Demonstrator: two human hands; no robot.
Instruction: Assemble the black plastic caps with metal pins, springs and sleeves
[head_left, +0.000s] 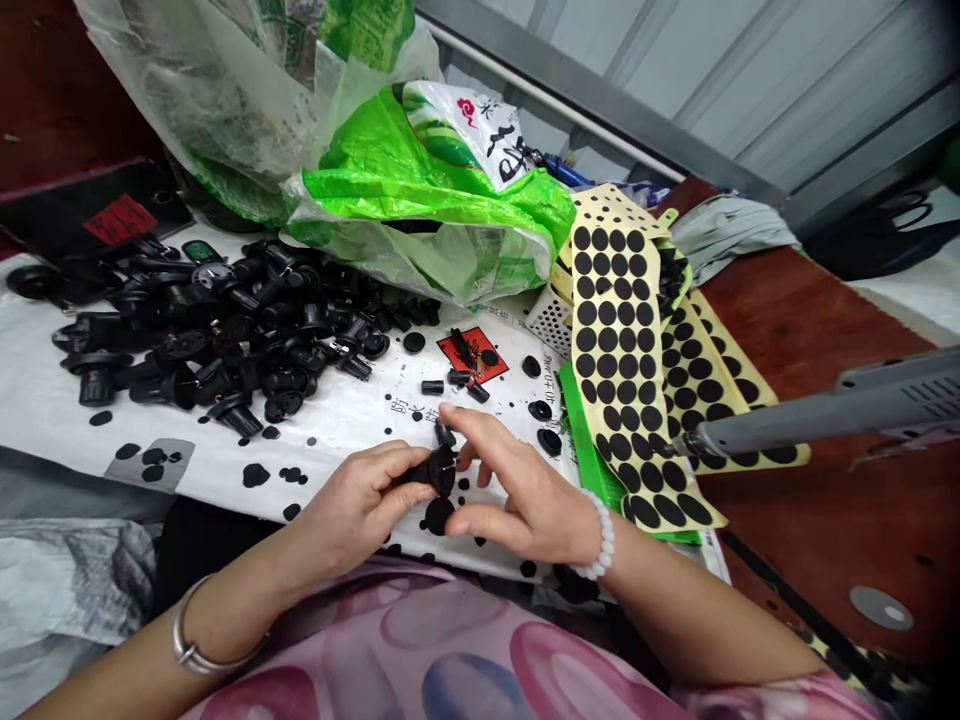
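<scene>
Black plastic fills the pinch of my left hand (367, 490): its thumb and fingers press on a small black part (441, 472), which sits above the near edge of the white table covering (45, 390), in front of my body. My right hand (517, 490) is spread, its thumb well apart from its fingers, facing the part from the other side; whether its curled fingers touch the part I cannot tell. Just below lies a dark round disc (437, 516). Beyond my hands, little black cylinders (433, 387) rest near a red label (491, 345), and to the left a big heap of black fittings (187, 330) spreads across the covering. Behind it all slumps a green and white bag (450, 200). To my right, a cream sheet (616, 275) carries rows of black dots, with a grey tool (810, 400) reaching over its lower part.
</scene>
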